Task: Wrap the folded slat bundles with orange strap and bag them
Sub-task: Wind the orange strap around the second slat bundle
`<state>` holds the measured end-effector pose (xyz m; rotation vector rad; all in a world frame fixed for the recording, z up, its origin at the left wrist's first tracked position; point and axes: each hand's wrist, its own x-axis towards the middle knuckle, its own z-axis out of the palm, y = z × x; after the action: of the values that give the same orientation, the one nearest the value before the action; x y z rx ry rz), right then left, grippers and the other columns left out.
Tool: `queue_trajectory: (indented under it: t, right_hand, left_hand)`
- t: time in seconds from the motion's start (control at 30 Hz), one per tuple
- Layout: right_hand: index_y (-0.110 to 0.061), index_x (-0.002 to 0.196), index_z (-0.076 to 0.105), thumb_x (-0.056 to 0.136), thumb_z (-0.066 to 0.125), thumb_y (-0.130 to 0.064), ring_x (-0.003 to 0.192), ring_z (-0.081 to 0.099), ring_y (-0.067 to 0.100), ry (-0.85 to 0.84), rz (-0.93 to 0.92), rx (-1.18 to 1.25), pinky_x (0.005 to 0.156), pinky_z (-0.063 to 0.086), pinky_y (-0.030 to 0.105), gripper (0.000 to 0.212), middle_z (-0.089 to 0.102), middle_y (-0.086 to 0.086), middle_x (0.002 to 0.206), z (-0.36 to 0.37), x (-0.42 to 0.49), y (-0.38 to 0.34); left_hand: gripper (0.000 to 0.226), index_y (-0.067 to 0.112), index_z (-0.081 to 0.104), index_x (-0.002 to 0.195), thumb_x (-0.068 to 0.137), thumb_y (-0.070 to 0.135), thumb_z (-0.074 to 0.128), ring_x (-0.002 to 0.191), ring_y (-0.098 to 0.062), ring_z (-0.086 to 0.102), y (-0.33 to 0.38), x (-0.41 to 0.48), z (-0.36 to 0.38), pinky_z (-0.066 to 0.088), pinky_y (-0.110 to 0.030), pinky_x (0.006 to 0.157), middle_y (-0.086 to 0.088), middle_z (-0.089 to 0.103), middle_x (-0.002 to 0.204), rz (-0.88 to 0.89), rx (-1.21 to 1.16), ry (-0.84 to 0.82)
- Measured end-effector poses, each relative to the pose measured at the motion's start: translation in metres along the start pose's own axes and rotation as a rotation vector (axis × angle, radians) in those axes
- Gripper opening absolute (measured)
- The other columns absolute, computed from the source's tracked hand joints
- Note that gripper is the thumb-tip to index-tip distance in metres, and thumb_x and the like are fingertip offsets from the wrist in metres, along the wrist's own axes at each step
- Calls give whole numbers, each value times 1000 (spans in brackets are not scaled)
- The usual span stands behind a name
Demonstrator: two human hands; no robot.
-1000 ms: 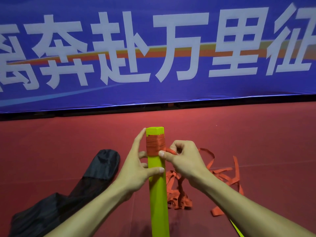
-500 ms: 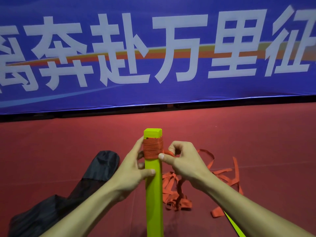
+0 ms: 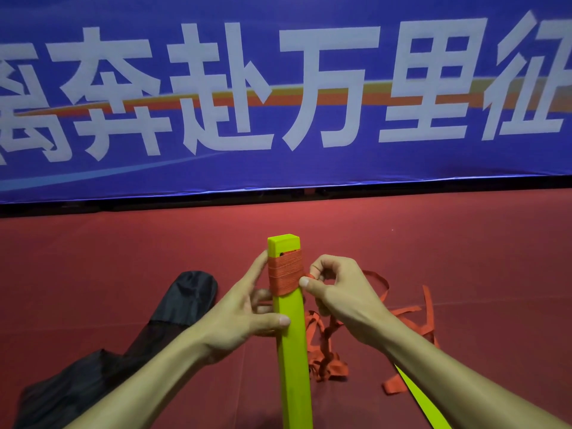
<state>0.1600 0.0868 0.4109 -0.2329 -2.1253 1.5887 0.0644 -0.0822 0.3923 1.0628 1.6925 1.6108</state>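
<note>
Slat bundle (image 3: 292, 351) is stood on end right between the two hands, long axis running straight up and away from the wrists, with its bottom end cut off by the frame edge. Left hand (image 3: 238, 320) has it clamped: thumb curled across the near face, fingers round the back, index finger lying up the left edge against the windings. Right hand (image 3: 343, 301) sits just right of the bundle, thumb and forefinger pinching the orange strap (image 3: 284, 274) where it comes off the right-hand corner of the wound band, other fingers curled in. So the free end leaves on the right-hand side. My guess is the next pass goes round the back toward the left fingers, or gets tucked under the turns, and the right hand is the nearer one for that. The band itself sits just below the top end, several turns stacked, with a small dark spot above it I can't make out. Lower down past the right hand, the slack lies in a tangled heap (image 3: 328, 363) on the red floor (image 3: 464, 258). The hand hides how it runs up to the pinch. A yellow strip (image 3: 414, 394) pokes out under the right forearm, mostly hidden. Out left of the left hand lies the black bag (image 3: 173, 314), and I can't tell where its opening is. Beyond it all hangs a blue banner (image 3: 278, 88).
</note>
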Motion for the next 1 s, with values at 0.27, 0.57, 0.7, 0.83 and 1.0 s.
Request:
queue_trajectory:
  t: [0.27,0.57,0.7,0.83,1.0]
  right_hand:
    - [-5,75,55,89,66,-2,43,42,15,-47,44,84,42,36,24,18,46,6,55,2,-2,-5]
    - [-1,86,68,94,62,-9,49,43,12,-123,186,221,47,38,24,13,49,-3,49,0,-4,-5]
    - [-7,90,63,96,54,-5,47,48,8,-274,356,375,66,48,34,11,49,-5,47,-7,-3,-8]
    - [-12,80,62,90,61,0,49,34,12,-383,390,458,59,49,31,16,37,5,59,-9,-2,-6]
    - [-8,74,61,87,59,9,44,44,11,-334,357,495,48,47,27,21,49,3,53,-12,0,-5]
  left_hand:
    - [94,63,33,139,76,9,78,108,-45,66,-8,4,0,57,-47,81,-3,64,123,5,3,-25]
    - [104,55,17,148,79,5,78,105,-38,70,-13,1,-6,52,-46,78,-11,71,116,-21,4,25]
    - [101,55,19,146,76,9,74,101,-24,71,-13,1,-11,55,-40,72,-5,72,118,-17,0,51]
    - [103,46,19,153,75,9,76,101,-20,69,-15,0,-13,53,-42,74,-2,69,123,-22,25,34]
    - [108,45,21,152,66,23,84,102,-26,70,-13,-2,-14,51,-46,76,-6,71,119,-22,17,30]
